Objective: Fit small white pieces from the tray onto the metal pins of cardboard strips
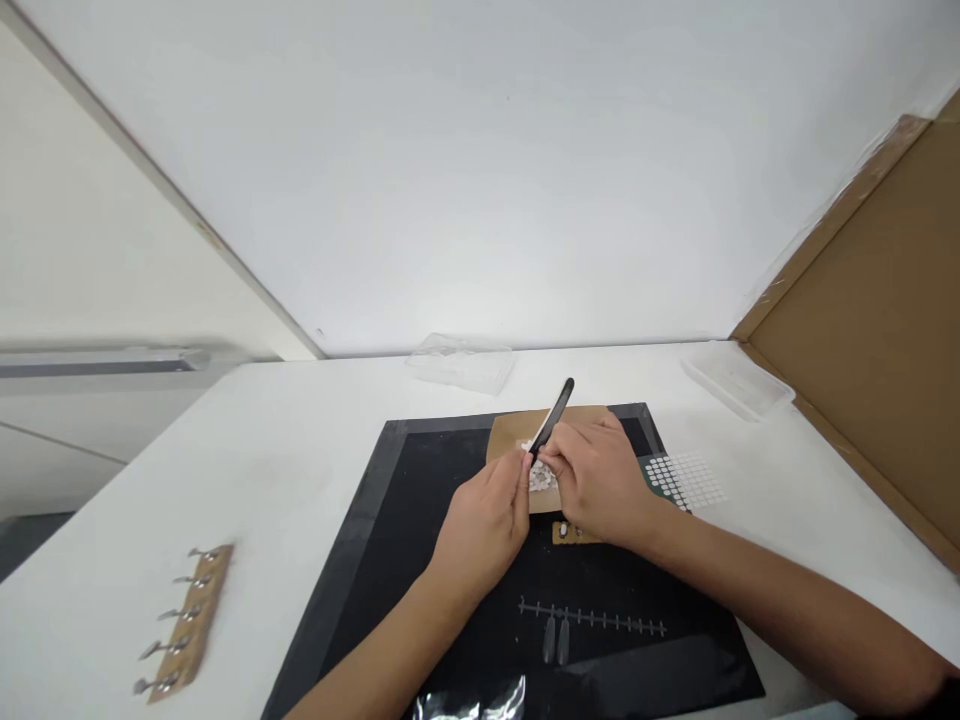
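A slim black nail file (553, 418) with a pale edge slants up and away between my hands. My left hand (487, 515) is closed, thumb and fingertips pinched at the file's lower end. My right hand (600, 480) is also closed, its fingertips pinched beside the file; whatever they hold is hidden. Under both hands lies a brown sheet (506, 432) with small white pieces (541, 478) on it. A short cork-coloured strip (568, 535) with a small white piece shows below my right hand, partly covered by it.
Clear nail tips (556, 640) hang from a sprue on the black mat (420, 540). At right, a sheet of white dots (686, 480) lies near a clear tray (739, 380). A clear plastic lid (461, 362) rests behind. A cork strip with metal stands (187, 625) is at left.
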Tool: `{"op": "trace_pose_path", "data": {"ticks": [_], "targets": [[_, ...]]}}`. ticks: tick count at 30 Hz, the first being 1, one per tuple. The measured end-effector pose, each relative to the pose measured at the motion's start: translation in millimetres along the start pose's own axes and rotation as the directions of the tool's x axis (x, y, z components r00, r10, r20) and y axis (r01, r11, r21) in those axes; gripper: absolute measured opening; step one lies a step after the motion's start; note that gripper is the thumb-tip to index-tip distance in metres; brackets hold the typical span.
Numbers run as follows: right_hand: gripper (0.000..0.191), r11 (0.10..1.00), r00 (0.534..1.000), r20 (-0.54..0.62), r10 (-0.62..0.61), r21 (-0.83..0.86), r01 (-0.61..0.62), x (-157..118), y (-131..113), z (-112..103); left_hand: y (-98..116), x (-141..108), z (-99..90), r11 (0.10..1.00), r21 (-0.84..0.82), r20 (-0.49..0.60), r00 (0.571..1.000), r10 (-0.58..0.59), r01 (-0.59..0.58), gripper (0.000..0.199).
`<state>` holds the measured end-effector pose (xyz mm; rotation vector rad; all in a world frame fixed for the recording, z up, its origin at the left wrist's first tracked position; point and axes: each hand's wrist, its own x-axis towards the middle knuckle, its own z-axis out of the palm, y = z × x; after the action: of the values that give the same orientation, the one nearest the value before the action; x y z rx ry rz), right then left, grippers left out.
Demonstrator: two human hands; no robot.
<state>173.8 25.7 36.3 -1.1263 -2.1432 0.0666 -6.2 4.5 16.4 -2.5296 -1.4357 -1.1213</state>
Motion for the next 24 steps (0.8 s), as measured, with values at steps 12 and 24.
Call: {"op": "trace_pose_path", "data": {"ticks": [12, 24], "targets": [[0.026, 0.997, 0.993, -0.119, 0.021, -0.072, -0.029, 3.2, -6.8, 3.5, -0.9, 0.7, 0.6, 0.999, -0.002, -0.021, 0.999, -0.032, 0.032, 0.026], [0.025, 0.998, 0.999, -0.044, -0.017, -0.058, 0.014, 4.5, -8.0, -1.2, 1.6, 3.0, -0.2, 1.0, -0.023, -0.034, 0.999, -0.02, 0.019, 0.028]]}}
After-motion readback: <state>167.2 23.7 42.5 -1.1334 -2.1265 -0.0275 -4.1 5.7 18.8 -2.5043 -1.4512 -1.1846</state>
